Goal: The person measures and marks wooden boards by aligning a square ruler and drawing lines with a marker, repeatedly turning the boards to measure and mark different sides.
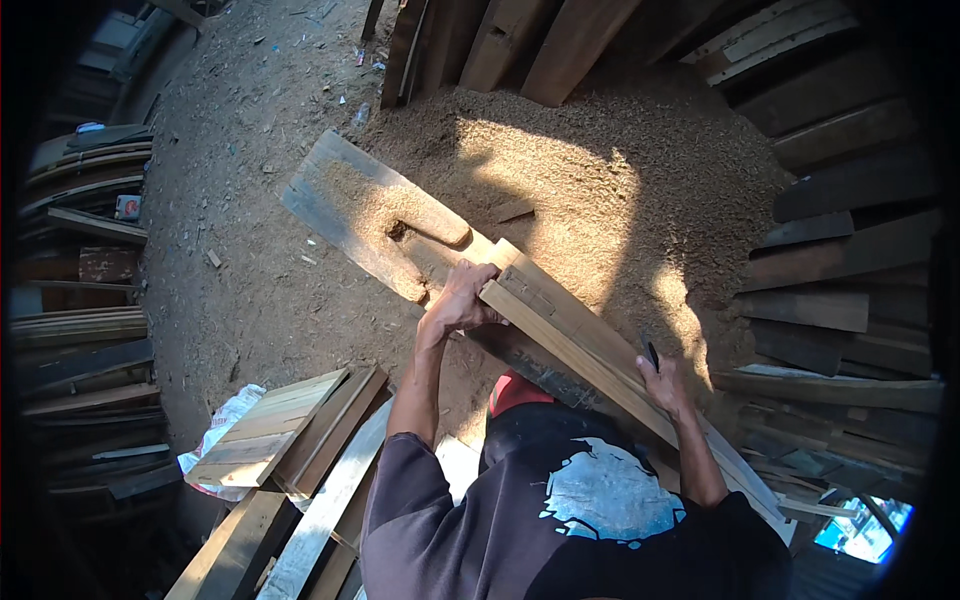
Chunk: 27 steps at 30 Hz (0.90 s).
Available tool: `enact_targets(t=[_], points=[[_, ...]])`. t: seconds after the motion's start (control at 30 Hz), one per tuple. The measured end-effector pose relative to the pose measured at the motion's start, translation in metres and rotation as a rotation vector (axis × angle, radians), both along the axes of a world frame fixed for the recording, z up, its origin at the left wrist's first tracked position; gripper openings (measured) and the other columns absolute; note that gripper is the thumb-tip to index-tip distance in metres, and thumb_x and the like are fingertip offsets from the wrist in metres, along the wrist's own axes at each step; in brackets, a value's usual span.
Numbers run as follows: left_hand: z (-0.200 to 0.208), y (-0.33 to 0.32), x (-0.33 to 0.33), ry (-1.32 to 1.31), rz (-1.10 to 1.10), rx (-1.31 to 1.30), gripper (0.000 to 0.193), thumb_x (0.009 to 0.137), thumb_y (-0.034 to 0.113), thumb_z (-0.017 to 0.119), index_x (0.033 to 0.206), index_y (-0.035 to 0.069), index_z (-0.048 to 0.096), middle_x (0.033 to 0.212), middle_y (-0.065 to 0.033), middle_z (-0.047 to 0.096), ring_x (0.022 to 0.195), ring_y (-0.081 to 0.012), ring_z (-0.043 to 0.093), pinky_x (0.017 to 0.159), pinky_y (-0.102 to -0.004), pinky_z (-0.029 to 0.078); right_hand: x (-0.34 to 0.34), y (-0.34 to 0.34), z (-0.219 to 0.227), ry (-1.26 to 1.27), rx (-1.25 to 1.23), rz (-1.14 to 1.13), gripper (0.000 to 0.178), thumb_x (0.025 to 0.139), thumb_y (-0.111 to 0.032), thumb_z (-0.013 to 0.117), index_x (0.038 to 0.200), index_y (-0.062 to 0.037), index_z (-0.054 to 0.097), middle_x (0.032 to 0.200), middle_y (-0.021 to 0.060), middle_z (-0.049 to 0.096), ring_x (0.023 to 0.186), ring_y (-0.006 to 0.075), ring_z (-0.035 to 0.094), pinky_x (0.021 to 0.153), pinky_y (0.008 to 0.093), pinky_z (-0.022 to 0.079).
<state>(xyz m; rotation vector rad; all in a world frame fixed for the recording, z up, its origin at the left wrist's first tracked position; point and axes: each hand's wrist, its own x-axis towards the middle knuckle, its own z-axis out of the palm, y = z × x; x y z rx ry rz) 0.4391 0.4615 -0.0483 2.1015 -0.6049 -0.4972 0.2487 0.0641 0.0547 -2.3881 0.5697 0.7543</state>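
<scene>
A long wooden plank [565, 340] lies slantwise in front of me, running from the middle toward the lower right. My left hand [465, 295] is closed round its far left end, with the fingertips partly hidden under the wood. Against its far side is another wooden board [590, 320], with a short block-like end showing. My right hand [663, 383] rests at the plank's right part, its fingers closed on a thin black pen-like stick [653, 356] that points upward. Beneath is a wooden bench [315, 170] with a forked notch and shavings on its top.
Wood shavings [550, 160] heap on the ground beyond the bench. Upright timbers [575, 50] stand at the far side. Stacked boards [830, 260] line the right, more boards [90, 350] the left. Near my left arm lie cut planks [270, 425] beside a white sack [225, 425].
</scene>
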Motion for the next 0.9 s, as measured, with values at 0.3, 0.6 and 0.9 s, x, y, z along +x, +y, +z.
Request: enact_targets(t=[0.3, 0.6, 0.9], points=[[0.016, -0.012, 0.016, 0.149, -0.11, 0.038, 0.054, 0.069, 0.017, 0.094, 0.115, 0.008, 0.067, 0.112, -0.0111, 0.073, 0.107, -0.0289, 0.069, 0.093, -0.0434, 0.055, -0.065, -0.064, 0.005, 0.14, -0.103, -0.102, 0.052, 0.097, -0.049, 0.061, 0.1, 0.002, 0.069, 0.089, 0.0297, 0.07, 0.092, 0.047, 0.07, 0.082, 0.054, 0.052], [0.058, -0.02, -0.057, -0.481, 0.347, 0.308, 0.14, 0.057, 0.056, 0.097, 0.162, 0.006, 0.019, 0.155, -0.0239, 0.04, 0.141, -0.0438, 0.039, 0.117, -0.0584, 0.029, -0.144, -0.121, 0.021, 0.124, -0.142, -0.236, 0.061, 0.098, -0.052, 0.06, 0.113, 0.0058, 0.07, 0.113, 0.0343, 0.069, 0.113, 0.0502, 0.065, 0.101, 0.0553, 0.05], [0.11, -0.317, -0.233, -0.466, -0.705, 0.49, 0.127, 0.064, 0.075, 0.083, 0.161, 0.013, 0.029, 0.128, -0.0181, 0.06, 0.129, -0.0382, 0.048, 0.111, -0.0512, 0.032, -0.22, -0.155, 0.001, -0.232, -0.196, -0.312, 0.058, 0.099, -0.05, 0.061, 0.11, 0.0056, 0.07, 0.11, 0.0335, 0.07, 0.108, 0.0509, 0.066, 0.097, 0.056, 0.05]])
